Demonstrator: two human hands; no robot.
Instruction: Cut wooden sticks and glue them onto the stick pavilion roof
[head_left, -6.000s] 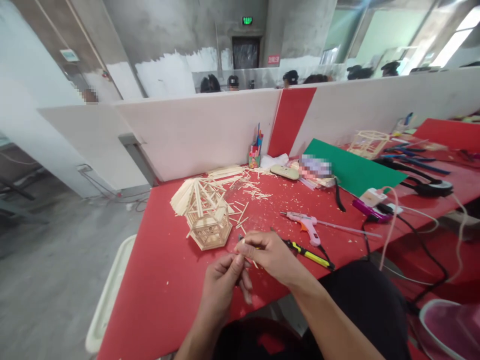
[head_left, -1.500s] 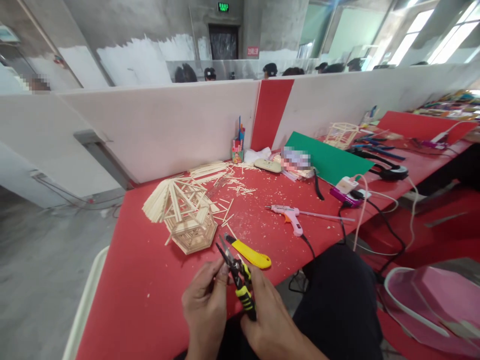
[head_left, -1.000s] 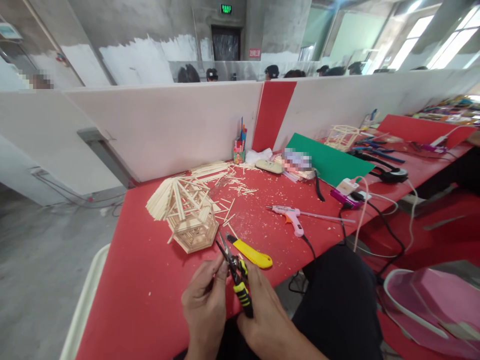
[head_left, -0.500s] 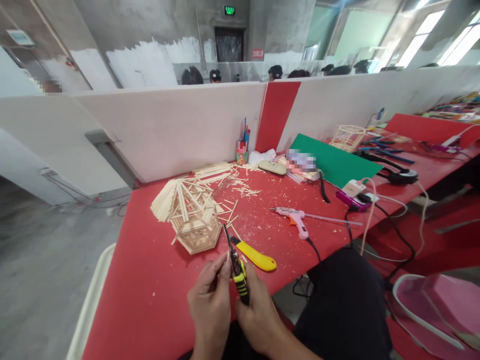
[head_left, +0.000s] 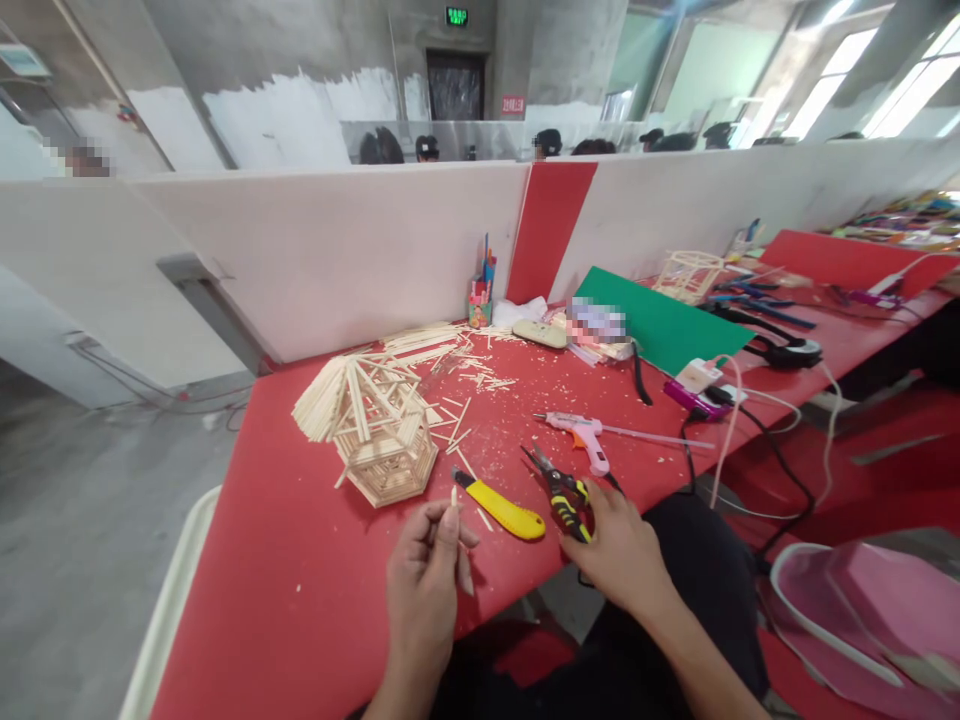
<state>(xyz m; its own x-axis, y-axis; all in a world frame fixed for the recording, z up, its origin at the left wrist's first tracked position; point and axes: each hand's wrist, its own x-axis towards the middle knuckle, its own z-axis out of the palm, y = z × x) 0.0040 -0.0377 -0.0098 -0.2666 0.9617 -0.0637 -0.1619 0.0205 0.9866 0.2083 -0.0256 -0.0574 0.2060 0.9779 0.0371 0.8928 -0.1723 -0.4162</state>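
My left hand (head_left: 424, 575) pinches a short wooden stick (head_left: 454, 497) upright between thumb and fingers, over the table's front part. To its right, my right hand (head_left: 619, 545) has its fingers around the yellow-and-black handles of the snips (head_left: 559, 490), which lie low at the tabletop with their blades slightly apart. Between the hands rests a yellow utility knife (head_left: 504, 508). Left of it stands a lantern-like model (head_left: 382, 430) built from wooden sticks, with a roof partly covered in sticks.
A pink glue gun (head_left: 589, 435) with a glue stick lies beyond my right hand. Loose sticks (head_left: 424, 340) and scraps spread at the back. A pen holder (head_left: 480, 308), a green board (head_left: 652, 320) and a power strip (head_left: 701, 395) with cables are farther off, before a white partition (head_left: 337, 260).
My right hand has moved right with the snips, away from my left hand, and lowered them to the table beside the utility knife. My left hand still holds the stick.
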